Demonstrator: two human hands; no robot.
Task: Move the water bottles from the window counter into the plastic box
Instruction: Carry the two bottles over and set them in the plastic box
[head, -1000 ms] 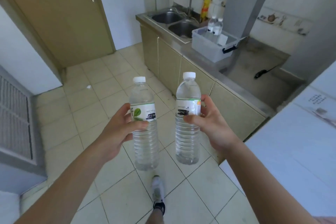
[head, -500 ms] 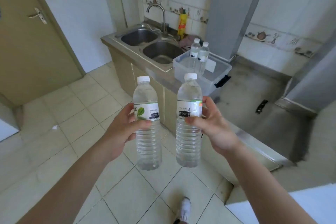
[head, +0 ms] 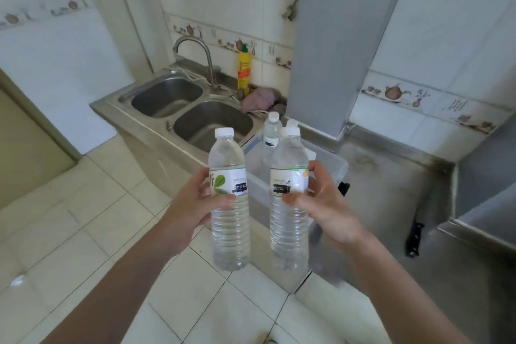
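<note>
My left hand [head: 192, 205] grips a clear water bottle [head: 229, 218] with a white cap and a green-leaf label, held upright. My right hand [head: 326, 207] grips a second upright water bottle [head: 289, 226] beside it. Behind them on the steel counter stands the translucent plastic box [head: 258, 181], partly hidden by the bottles and my right hand. Two more water bottles stand inside it: one [head: 271, 138] shows its cap and label, the other [head: 291, 122] shows only its cap.
A double steel sink [head: 192, 109] with a tap [head: 195, 50] lies left of the box. A yellow bottle [head: 244, 71] and a pink cloth [head: 261, 98] sit behind the sink. A grey column [head: 335, 45] rises behind the box. A black-handled tool [head: 414, 236] lies on the counter [head: 391, 204] at right.
I have walked closer to the counter with both bottles held upright. The box and sink now look larger and sit directly behind the bottles.
</note>
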